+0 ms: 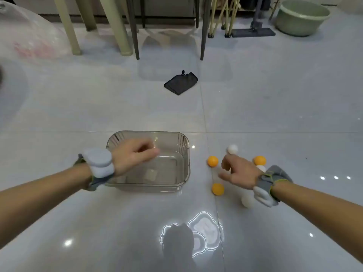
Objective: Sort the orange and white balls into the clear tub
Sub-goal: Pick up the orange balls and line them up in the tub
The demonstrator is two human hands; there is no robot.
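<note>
The clear tub [185, 154] stands on the pale tiled floor and I see no ball in it, only a label on its bottom. My left hand [133, 155] hovers over the tub's left half, blurred, fingers curled; what it holds, if anything, is unclear. Right of the tub lie three orange balls [213, 161] [259, 160] [218, 189] and three white balls [232, 149] [247, 201] [261, 168]. My right hand [237, 172] hangs among them, fingers apart and pointing down, holding nothing. It partly hides one white ball.
A black mesh pouch [180, 82] lies on the floor beyond the tub. Chair and table legs [135, 36] stand at the back, with a mop head [253, 32] and a green basin [302, 17] at far right. A clear plastic bag [29, 36] sits far left.
</note>
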